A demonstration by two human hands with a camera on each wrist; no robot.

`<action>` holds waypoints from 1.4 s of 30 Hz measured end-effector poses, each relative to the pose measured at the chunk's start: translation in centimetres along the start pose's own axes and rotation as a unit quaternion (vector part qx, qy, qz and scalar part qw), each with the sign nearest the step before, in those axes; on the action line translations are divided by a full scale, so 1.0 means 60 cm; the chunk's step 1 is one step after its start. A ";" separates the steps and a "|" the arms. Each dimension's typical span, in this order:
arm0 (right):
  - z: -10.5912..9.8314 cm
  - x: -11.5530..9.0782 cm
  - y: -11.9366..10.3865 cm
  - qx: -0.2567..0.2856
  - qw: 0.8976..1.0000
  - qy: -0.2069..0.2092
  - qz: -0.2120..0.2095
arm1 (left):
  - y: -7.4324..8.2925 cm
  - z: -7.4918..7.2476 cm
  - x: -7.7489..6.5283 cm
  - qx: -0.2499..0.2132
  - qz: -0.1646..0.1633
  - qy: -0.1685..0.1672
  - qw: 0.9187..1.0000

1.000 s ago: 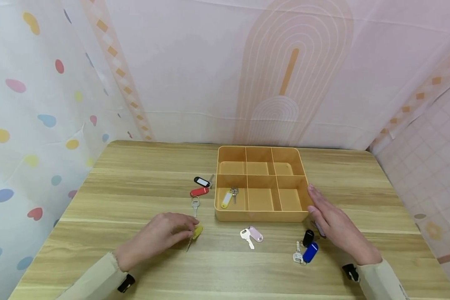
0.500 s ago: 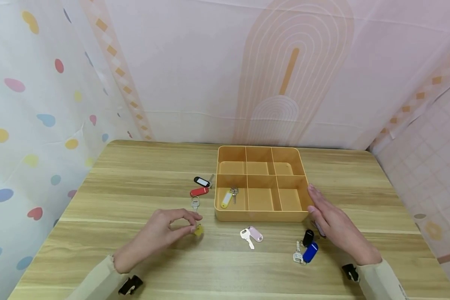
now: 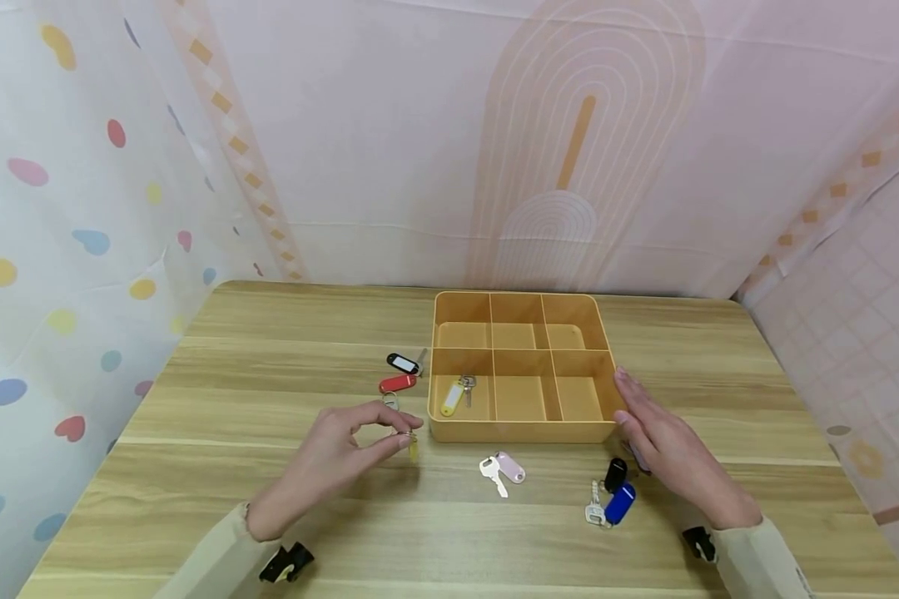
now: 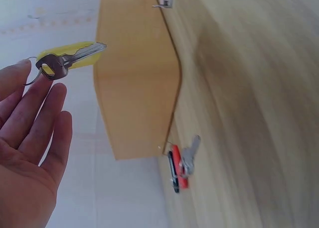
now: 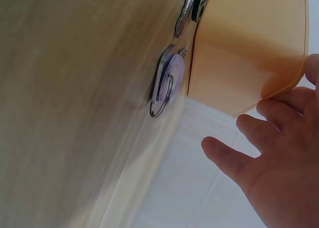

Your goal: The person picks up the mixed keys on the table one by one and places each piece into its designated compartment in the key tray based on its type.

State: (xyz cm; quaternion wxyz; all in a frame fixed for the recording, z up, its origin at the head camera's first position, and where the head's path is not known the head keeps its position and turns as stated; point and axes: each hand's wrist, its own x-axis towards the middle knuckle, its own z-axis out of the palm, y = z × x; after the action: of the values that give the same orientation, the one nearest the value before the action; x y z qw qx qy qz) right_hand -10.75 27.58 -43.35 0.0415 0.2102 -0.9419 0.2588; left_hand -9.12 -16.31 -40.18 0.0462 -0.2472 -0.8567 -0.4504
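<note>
Pinching a wire split ring (image 4: pixel 36 78) between thumb and fingertip of the left hand (image 3: pixel 345 449), with other fingers loosely extended. Threaded on that ring: a metal key (image 4: pixel 54 68) and a yellow plastic tag (image 4: pixel 70 48). Held above the wooden tabletop (image 3: pixel 419 532), just off the front left corner of the orange six-compartment tray (image 3: pixel 520 433) — not yet over any compartment. Resting straight, slightly parted fingers of the right hand (image 3: pixel 667 453) along the tray's right wall, gripping nothing.

Likely to weigh very little; stiff metal and hard plastic, hardly fragile. Probably slick on the tag's smooth faces, and prone to swing or twist under a ring-only pinch. For a steadier carry, better to take key bow and tag together, flat faces between thumb and forefinger — leaving the blade free, pointed away from the dividers. From flat on the tabletop, as with the pale pink tag (image 3: pixel 511 467), probably easier to lift by a tag edge than by a thin blade.
</note>
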 end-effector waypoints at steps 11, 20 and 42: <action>0.001 0.001 0.001 0.001 1.000 0.001 0.001 | 0.026 0.013 0.021 -0.032 -0.012 0.024 0.999; 0.003 0.003 0.000 -0.002 1.000 0.003 -0.002 | 0.032 0.025 0.039 -0.050 0.025 0.040 0.998; 0.004 0.011 0.003 -0.007 1.000 -0.004 -0.003 | 0.029 0.045 0.092 -0.053 -0.032 0.067 0.996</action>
State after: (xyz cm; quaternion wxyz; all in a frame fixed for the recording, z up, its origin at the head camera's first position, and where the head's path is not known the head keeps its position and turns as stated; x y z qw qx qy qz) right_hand -11.40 27.37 -43.51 0.0400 0.2135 -0.9432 0.2512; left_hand -12.77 -11.23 -38.82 0.0759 -0.1906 -0.8339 -0.5123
